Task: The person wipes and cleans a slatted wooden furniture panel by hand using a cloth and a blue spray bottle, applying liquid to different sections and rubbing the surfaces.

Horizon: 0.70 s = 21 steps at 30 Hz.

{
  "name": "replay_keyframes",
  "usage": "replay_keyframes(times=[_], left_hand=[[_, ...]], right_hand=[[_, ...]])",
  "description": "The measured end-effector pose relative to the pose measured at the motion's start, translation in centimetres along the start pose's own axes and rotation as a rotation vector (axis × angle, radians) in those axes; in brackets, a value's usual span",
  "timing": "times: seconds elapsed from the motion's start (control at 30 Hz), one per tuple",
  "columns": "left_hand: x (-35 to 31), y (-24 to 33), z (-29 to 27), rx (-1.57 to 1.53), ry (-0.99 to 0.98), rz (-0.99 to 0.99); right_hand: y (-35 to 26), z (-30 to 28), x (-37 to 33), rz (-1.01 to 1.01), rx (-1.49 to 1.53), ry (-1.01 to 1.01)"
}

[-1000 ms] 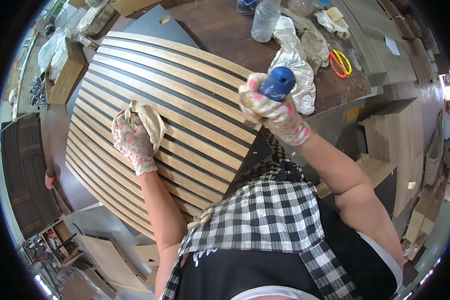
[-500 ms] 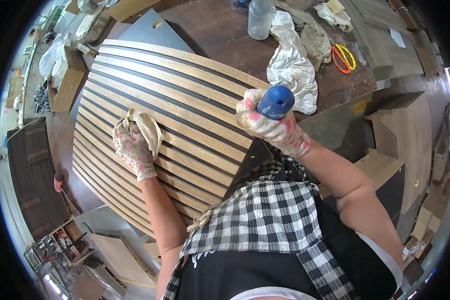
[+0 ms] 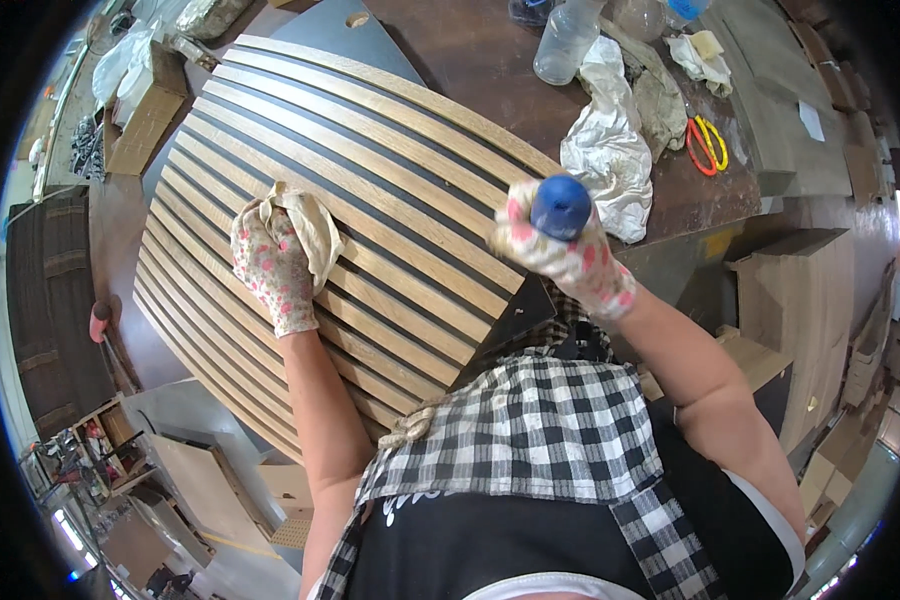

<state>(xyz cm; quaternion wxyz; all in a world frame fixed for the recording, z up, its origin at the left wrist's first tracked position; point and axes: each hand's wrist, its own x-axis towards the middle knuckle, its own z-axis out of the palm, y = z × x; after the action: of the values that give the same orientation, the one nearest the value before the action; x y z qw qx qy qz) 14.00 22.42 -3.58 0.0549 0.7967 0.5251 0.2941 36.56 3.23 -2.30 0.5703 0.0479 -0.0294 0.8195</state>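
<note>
A slatted wood panel (image 3: 370, 210), light strips on a black backing, lies at a slant on the dark table. My left hand (image 3: 273, 270), in a flower-print glove, is closed on a cream cloth (image 3: 315, 235) and presses it against the slats left of the panel's middle. Near the panel's right corner, my gloved right hand (image 3: 570, 262) is wrapped round a blue round-ended object (image 3: 561, 208). Its blunt end faces up; the rest is hidden in the fist, so I cannot tell its kind or whether it touches the panel.
A clear plastic bottle (image 3: 564, 45), a crumpled white cloth (image 3: 610, 150) and red-and-yellow looped handles like scissors (image 3: 707, 146) lie at the table's far right. A grey board (image 3: 365, 45) with a hole sits beyond the panel. An open cardboard box (image 3: 148, 120) stands far left.
The whole view has shifted a little. My right fist has tilted, so the blue object shows more end-on. The left hand stays on the cloth at nearly the same part of the panel.
</note>
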Motion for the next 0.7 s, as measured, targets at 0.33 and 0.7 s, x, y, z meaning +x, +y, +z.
replay_keyframes(times=[0.33, 0.7], left_hand=[[0.1, 0.1, 0.0, -0.007, 0.01, 0.033], [-0.1, -0.5, 0.3, 0.009, -0.028, 0.045]], right_hand=[[-1.2, -4.3, 1.7, -0.266, -0.563, -0.309], [1.0, 0.4, 1.0, -0.435, -0.344, 0.313]])
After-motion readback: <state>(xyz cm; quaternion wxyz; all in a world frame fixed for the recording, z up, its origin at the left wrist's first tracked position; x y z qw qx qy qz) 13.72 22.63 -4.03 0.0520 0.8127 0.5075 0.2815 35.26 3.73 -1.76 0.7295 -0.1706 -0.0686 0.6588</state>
